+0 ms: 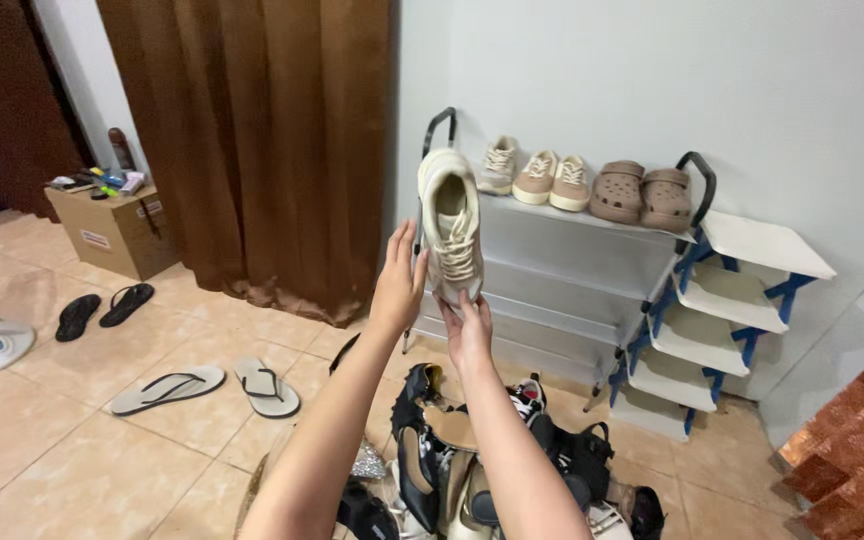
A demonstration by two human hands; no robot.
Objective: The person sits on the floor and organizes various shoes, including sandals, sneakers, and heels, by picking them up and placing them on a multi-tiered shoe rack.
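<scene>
From the head camera, both hands are raised together around a cream lace-up sneaker (450,222), held upright in the air in front of the left end of a grey and blue shoe rack (592,290). The left hand (399,282) presses open-palmed against the sneaker's left side, fingers pointing up. The right hand (468,328) cups its lower end from beneath, fingers closed on it. On the rack's top shelf stand a pair of beige sneakers (537,175) and, to their right, a pair of brown clogs (642,195). Near the person, below the forearms, lies a heap of dark shoes (452,450). On the tiled floor to the left lie grey flip-flops (207,385) and, farther left, black flip-flops (102,305).
</scene>
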